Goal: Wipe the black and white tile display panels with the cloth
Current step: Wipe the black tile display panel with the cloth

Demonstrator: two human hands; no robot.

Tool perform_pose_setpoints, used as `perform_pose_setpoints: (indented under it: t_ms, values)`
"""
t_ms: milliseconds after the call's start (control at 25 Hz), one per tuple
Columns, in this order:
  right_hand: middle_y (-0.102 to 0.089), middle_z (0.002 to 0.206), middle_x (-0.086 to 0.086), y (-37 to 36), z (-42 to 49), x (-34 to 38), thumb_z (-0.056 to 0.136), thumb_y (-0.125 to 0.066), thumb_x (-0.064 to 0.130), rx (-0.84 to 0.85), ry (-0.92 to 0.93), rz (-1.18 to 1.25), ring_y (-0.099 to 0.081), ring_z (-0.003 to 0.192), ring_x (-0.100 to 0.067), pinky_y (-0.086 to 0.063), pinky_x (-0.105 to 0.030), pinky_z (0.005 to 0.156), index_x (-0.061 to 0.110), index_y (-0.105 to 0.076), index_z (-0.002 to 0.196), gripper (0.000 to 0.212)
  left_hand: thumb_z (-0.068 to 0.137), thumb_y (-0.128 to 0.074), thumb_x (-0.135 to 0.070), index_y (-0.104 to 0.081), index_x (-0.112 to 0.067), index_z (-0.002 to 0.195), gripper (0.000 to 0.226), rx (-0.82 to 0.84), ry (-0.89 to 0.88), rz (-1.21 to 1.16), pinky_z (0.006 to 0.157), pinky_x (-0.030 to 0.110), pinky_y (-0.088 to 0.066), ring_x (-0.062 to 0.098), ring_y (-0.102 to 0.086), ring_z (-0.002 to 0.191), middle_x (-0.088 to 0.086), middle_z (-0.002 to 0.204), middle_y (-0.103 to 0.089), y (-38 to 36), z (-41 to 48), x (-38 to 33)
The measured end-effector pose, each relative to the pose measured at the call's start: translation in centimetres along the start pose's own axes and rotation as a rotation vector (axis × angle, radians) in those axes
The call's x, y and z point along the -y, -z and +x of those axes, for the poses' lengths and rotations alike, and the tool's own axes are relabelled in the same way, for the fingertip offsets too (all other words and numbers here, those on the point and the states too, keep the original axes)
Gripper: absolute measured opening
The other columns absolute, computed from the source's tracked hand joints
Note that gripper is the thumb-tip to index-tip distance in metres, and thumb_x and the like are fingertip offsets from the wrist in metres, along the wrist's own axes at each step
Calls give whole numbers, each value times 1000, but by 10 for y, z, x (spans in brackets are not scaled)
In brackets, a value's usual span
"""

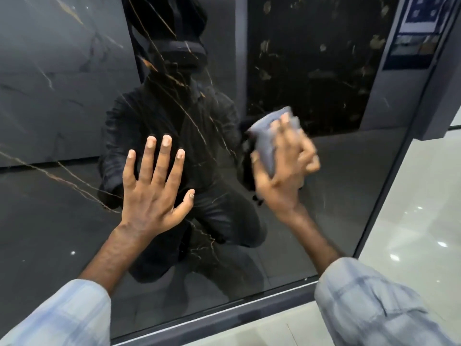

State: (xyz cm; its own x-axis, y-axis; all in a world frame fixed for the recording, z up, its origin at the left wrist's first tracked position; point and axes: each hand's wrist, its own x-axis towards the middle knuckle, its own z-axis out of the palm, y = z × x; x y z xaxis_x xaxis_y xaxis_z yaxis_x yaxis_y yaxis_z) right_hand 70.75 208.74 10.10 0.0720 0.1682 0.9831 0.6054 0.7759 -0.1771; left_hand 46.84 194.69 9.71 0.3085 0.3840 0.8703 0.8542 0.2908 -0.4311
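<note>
A glossy black tile display panel [62, 221] with thin gold veins fills most of the view and mirrors a crouching person. My left hand [152, 191] lies flat on the panel with its fingers spread. To its right, my right hand [284, 168] grips a bunched grey cloth [268, 136] and holds it against the panel's right half. The right hand and cloth are blurred.
The panel's dark metal frame [224, 318] runs along the bottom and up the right side. Beyond it lies a shiny pale floor [419, 221]. A grey stand with a printed chart [419, 28] rises at the top right.
</note>
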Motion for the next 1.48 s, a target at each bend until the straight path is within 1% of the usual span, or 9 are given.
perform_pose_setpoints:
  t_ms: [120,240,520,800,880,1040,1120,1360,1480]
  values:
    - [-29,170,6,-6,-79,10,95,-57,26,365,573,18,-45,144,-34,-45,-58,100,25,-30,164,74,100,-50,-51,-29,-3,162,81,9,-5,-14,127,61,-7,42,-9,159,26,168,-19,1,-1,3]
    - [-47,160,1,3,-56,-11,97,-60,26,347,739,66,-51,139,-29,-47,-62,94,26,-47,155,59,101,-50,-50,-27,-3,162,81,30,-6,-38,126,60,-4,41,-5,159,25,170,-15,7,1,3]
    - [-44,162,1,7,19,-31,97,-64,49,-232,-517,-65,-42,135,-21,-37,-56,108,21,-46,155,67,100,-52,-47,-26,-5,163,80,127,-47,-86,124,58,-5,36,-12,160,11,173,-18,10,-47,-15]
    - [-50,158,-2,10,-131,-7,95,-62,18,505,629,95,-45,140,-30,-45,-62,101,26,-49,154,61,101,-50,-46,-20,-4,164,82,135,-1,-69,126,58,3,35,3,161,10,174,-4,-2,-60,-28]
    - [-53,153,-8,18,-105,-29,90,-70,22,366,489,70,-49,132,-36,-42,-53,104,21,-55,146,57,102,-49,-46,-19,-3,164,82,139,-1,-70,126,59,3,34,4,161,10,174,-4,-2,-62,-27]
    - [-54,151,0,31,-59,-79,86,-79,45,-282,-627,52,-50,128,-30,-42,-32,108,17,-62,136,60,102,-51,-45,-18,-1,164,83,169,8,-63,125,60,7,44,-3,158,16,172,-7,1,-61,-29]
    - [-51,155,0,26,-70,-68,90,-72,47,-300,-907,94,-44,133,-25,-40,-30,111,11,-59,141,64,100,-54,-46,-17,2,163,87,200,15,-76,124,62,10,50,-6,155,21,170,-10,3,-63,-32]
    - [-54,154,-1,16,-173,31,81,-63,15,418,203,71,-43,132,-31,-45,-63,95,25,-58,137,57,101,-53,-48,-15,3,162,89,254,0,-62,123,63,11,53,-8,152,26,169,-16,5,-72,-36]
    - [-54,152,-8,24,-167,-11,79,-72,13,306,96,69,-43,131,-32,-41,-54,105,21,-66,133,55,100,-54,-48,-14,3,162,90,270,-9,-65,123,62,11,54,-7,152,27,169,-13,6,-75,-35]
